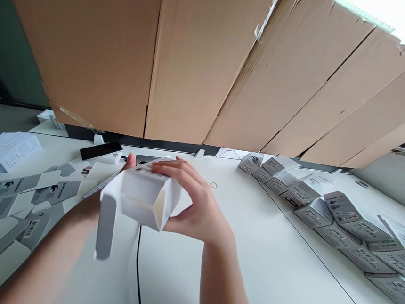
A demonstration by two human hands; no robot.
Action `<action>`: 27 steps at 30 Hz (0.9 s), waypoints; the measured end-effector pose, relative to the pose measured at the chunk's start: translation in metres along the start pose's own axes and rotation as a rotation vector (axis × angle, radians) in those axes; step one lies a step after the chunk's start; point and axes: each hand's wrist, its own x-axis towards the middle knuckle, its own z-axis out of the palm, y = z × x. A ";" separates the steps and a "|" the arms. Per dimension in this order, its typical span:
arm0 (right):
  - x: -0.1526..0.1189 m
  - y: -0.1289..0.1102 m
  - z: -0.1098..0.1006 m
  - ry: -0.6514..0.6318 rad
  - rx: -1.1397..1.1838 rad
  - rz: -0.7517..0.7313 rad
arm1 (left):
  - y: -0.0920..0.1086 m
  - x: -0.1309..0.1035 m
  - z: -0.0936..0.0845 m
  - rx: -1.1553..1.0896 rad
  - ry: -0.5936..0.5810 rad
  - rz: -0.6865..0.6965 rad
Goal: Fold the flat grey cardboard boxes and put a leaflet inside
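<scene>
Here, nearest the viewer, a thin black cable (139, 269) runs up the smooth white desk (277, 267) and passes out of sight behind an open white cardboard box (142, 194). To the left, overlapping flattened cartons in grey and white printed card (42, 204) spread over the desk, partly covered by the left forearm (57, 234).

The box is held up over the middle of the desk, its open end toward the viewer and a long pale flap (105, 228) hanging down on its left side. The right hand (193, 198) is clamped on the box, fingers laid across its top and thumb at the lower right. The left hand (130, 161) is mostly hidden behind the box, with only a small part showing; I cannot tell how it grips.

On the right, folded grey-and-white printed boxes (337, 235) stand in a slanting row, some resting on others. Just beyond the right hand lies a small tan ring-shaped band (213, 185). Farther left, a glossy black flat slab (100, 149) rests against a white rounded block (112, 158), and a fanned stack of pale printed sheets (14, 149) sits near the desk's left side. Farthest, tall brown corrugated cardboard panels (196, 66) rise behind everything.
</scene>
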 end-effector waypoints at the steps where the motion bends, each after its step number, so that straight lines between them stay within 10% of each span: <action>1: -0.004 0.004 0.002 0.055 0.044 0.060 | 0.009 -0.001 0.000 0.045 0.017 0.010; 5: -0.034 0.021 0.016 0.166 0.232 0.313 | 0.038 -0.014 0.000 0.347 0.025 0.193; 10: -0.067 0.028 0.025 0.184 0.313 0.404 | 0.033 -0.019 0.021 0.534 -0.232 0.301; 16: -0.045 -0.002 -0.006 0.000 0.191 0.303 | 0.035 -0.019 0.040 0.575 -0.223 0.320; 27: -0.017 -0.004 -0.021 -0.199 -0.048 0.292 | 0.033 -0.015 0.021 0.916 -0.301 0.542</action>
